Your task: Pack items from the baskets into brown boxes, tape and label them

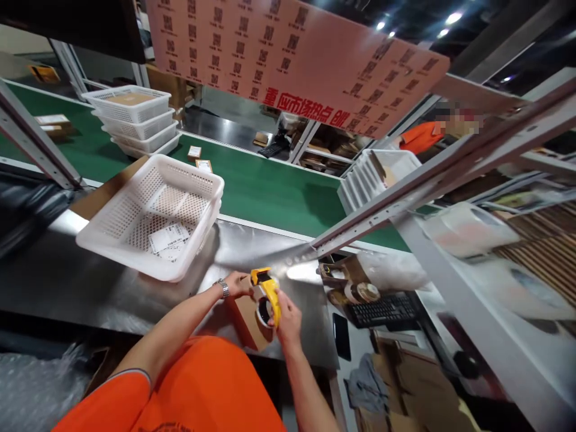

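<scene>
A small cardboard box (248, 324) sits on the metal table (310, 336) right in front of my body. My right hand (288, 317) is closed around a yellow tape dispenser (272, 293), which is over the top of the box at its right side. On the box's far left end, my left hand (236, 284) grips the cardboard, its fingers partly hidden behind the box and the dispenser. Left of the box, a white plastic basket (112, 252) rests on the table with paper slips (168, 238) inside.
Beyond the table runs a green conveyor belt (270, 195) carrying stacked white baskets (139, 129) and small parcels. A metal post (382, 192) slants across the right. At right are a keyboard (382, 309), a phone (341, 336) and tape rolls (362, 292). A person in an orange sleeve (420, 138) is farther back.
</scene>
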The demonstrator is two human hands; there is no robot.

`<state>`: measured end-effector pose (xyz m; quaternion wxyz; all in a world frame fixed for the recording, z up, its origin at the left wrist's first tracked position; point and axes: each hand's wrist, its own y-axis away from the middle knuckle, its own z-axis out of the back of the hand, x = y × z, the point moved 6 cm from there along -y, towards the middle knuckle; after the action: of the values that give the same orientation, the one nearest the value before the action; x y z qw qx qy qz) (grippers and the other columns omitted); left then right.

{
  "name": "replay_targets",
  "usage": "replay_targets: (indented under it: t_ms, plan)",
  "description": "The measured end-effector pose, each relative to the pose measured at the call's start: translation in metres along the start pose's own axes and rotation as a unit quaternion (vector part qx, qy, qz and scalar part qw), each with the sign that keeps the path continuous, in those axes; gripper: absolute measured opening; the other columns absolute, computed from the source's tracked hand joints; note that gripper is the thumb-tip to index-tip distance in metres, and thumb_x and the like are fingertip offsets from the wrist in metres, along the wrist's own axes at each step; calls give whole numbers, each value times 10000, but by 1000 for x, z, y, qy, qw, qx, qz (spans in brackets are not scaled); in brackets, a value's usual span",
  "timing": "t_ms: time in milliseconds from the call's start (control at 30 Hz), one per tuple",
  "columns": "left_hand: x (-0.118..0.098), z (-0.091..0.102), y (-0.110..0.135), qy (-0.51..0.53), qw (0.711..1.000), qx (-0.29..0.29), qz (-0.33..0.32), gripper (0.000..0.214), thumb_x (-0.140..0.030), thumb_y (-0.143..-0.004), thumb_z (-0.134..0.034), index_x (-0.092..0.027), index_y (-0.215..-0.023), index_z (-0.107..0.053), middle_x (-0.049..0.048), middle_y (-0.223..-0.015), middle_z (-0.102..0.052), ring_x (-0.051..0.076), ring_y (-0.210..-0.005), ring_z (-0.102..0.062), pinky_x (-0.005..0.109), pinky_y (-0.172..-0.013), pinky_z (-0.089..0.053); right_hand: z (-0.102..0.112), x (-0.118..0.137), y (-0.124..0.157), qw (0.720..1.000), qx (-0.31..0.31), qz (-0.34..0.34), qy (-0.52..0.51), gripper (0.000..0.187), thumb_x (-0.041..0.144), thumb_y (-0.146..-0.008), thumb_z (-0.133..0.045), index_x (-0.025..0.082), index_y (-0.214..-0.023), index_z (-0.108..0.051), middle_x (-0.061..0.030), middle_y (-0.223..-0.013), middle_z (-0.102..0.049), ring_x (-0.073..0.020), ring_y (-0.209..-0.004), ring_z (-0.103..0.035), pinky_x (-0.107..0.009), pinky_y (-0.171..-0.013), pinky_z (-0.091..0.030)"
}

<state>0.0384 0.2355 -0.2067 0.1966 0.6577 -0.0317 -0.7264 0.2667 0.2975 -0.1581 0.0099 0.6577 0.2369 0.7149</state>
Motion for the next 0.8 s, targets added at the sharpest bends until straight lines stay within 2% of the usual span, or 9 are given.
replay_targets:
  t_ms: [100, 167, 300, 367, 433, 500, 600, 667, 800]
  plan:
    - [7, -4, -3, -3, 998, 55, 27, 592, -719, -741, -964, -171, -920, -830, -68, -610, -535, 104, -570, -398, 267, -572, -319, -11, -21, 7, 1000, -16, 5, 21, 898, 942, -719, -866, 168, -1175, -851, 44, -614, -680, -123, -391, -499, -272, -357, -427]
    - [10, 3, -5, -8, 998, 54, 41, 594, -762, -806, -903, -178, -848, -807, -66, -582, -502, 113, -561, -396, 272, -572, -320, -10, -28, 7, 1000, -18, 10, 10, 920, 970, -710, -851, 163, -1153, -844, 52, -581, -661, -130, -367, -498, -272, -344, -418]
    - [2, 31, -3, -27, 995, -81, 44, 453, -644, -943, -820, -191, -943, -829, 35, -767, -737, 221, -805, -697, 303, -749, -527, -3, -27, 10, 999, -23, 26, -13, 914, 986, -703, -851, 176, -1125, -832, 52, -560, -657, -136, -348, -504, -267, -336, -416]
    - [-9, 41, 3, -32, 985, -167, 27, 395, -575, -1018, -742, -198, -1084, -842, 89, -959, -827, 261, -1018, -762, 322, -881, -572, -1, -27, 13, 999, -33, 35, -14, 912, 1003, -707, -833, 184, -1109, -829, 52, -547, -652, -140, -337, -505, -272, -336, -421]
    - [-16, 40, 9, -34, 979, -201, 34, 459, -613, -1078, -642, -199, -1067, -840, 101, -960, -831, 269, -1011, -775, 328, -870, -579, 0, -29, 16, 998, -39, 45, -6, 909, 1017, -706, -818, 188, -1079, -834, 50, -535, -646, -146, -335, -513, -277, -337, -425]
    - [-17, 28, 10, -6, 985, -148, 83, 621, -737, -1086, -577, -195, -894, -811, 87, -811, -780, 259, -829, -757, 329, -754, -563, 0, -32, 18, 998, -34, 55, 9, 905, 1024, -692, -822, 189, -1042, -846, 34, -549, -664, -148, -343, -525, -282, -336, -435]
    - [-14, 5, 13, 67, 985, -34, 158, 704, -840, -999, -666, -205, -700, -720, 53, -664, -702, 218, -640, -670, 320, -632, -511, -3, -34, 19, 997, -16, 69, 42, 892, 1018, -676, -839, 187, -1001, -873, 0, -591, -708, -150, -353, -538, -292, -335, -458]
    - [-14, 4, 13, 69, 984, -26, 162, 664, -799, -958, -752, -212, -655, -681, 27, -631, -670, 188, -608, -619, 307, -611, -494, -7, -32, 18, 995, 7, 70, 65, 875, 1006, -695, -832, 187, -999, -889, -19, -621, -736, -156, -356, -554, -300, -342, -480]
    - [-15, 23, 5, -18, 989, -73, 131, 672, -739, -945, -797, -219, -559, -617, -3, -546, -546, 158, -578, -520, 308, -589, -435, -12, -11, 20, 988, 73, 82, 110, 803, 865, -663, -940, 179, -1080, -919, -85, -834, -857, -180, -450, -644, -314, -401, -561]
